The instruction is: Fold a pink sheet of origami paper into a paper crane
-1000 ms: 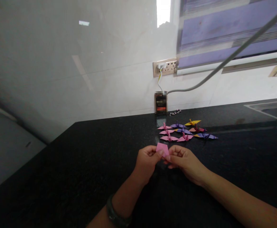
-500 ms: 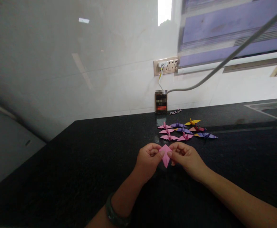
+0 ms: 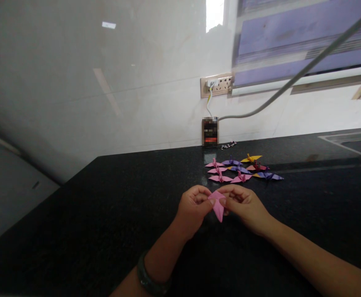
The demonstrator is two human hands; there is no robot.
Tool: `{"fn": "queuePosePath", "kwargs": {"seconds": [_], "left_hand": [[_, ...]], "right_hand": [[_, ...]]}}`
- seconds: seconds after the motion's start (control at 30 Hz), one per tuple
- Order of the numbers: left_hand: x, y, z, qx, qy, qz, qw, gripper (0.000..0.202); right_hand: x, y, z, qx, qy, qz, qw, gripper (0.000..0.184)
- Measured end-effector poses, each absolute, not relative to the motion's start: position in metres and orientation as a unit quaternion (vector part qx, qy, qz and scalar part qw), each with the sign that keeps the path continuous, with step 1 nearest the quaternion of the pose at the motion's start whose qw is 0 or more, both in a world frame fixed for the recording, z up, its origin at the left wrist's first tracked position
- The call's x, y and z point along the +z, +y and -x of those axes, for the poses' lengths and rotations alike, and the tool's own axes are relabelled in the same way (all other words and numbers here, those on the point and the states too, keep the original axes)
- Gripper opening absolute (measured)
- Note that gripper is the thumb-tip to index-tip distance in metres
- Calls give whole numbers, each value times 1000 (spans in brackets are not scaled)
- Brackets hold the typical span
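A partly folded piece of pink origami paper [image 3: 218, 209] is held just above the black countertop, its long point facing down toward me. My left hand [image 3: 196, 208] pinches its left side, thumb on the front face and fingers behind. On the right edge, my right hand [image 3: 241, 204] grips it the same way, thumb pressed near the middle. The curled fingers of both hands are partly hidden behind the paper. Just beyond my hands lie several folded paper cranes: pink ones [image 3: 220, 178], purple-blue ones [image 3: 268, 176] and a yellow one [image 3: 251, 159].
The black countertop [image 3: 106, 206] runs back to a pale wall. Against it stands a small box [image 3: 210, 134] with a blurred front, beside a beaded string [image 3: 229, 145]. A grey cable [image 3: 260, 109] rises to the right, near a wall socket [image 3: 216, 85].
The pink paper's lower point has swung slightly down and right, and its upper part now looks bent at a crosswise crease. My right fingers have shifted a little; the cranes stay put.
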State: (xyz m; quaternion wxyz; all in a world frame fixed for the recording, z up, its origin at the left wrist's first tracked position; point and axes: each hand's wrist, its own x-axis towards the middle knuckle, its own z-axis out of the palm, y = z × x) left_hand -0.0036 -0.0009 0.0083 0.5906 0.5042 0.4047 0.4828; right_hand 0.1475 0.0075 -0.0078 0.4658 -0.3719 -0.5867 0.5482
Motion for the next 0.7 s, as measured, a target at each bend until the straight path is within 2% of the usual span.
{"fn": "queuePosePath", "kwargs": {"seconds": [0.4, 0.7], "left_hand": [[9, -3, 1, 495, 394, -483, 606, 11], [6, -3, 3, 456, 422, -539, 568, 16]], "right_hand": [[-11, 5, -146, 599, -504, 367, 503, 4], [-8, 6, -146, 596, -541, 370, 464, 20]]}}
